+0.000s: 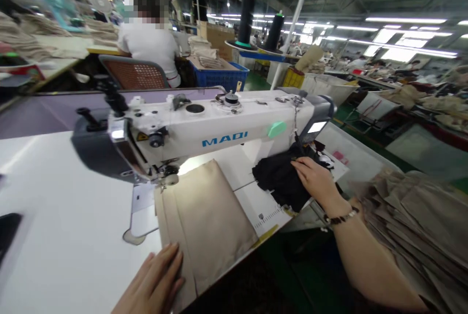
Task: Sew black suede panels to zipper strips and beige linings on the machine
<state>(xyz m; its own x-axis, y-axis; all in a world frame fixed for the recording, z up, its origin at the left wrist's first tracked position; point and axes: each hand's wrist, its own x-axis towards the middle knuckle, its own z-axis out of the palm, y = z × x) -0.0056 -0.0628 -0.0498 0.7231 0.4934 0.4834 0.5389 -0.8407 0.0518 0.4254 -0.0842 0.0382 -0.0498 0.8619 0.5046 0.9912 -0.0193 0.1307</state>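
Note:
A folded beige fabric piece lies flat on the sewing machine bed, its far left corner under the presser foot of the white sewing machine. My left hand rests on the near left edge of that fabric, fingers laid out and close together. To the right, my right hand pinches at the top of a crumpled black cloth beside the machine's column. The fingertips press on the cloth, and its exact fold between them is too small to make out. A bracelet circles the right wrist.
A pile of brown-grey fabric pieces sits at my right. Black thread cones stand on a holder behind the machine. A person in white sits ahead, near a blue crate. The white tabletop extends left.

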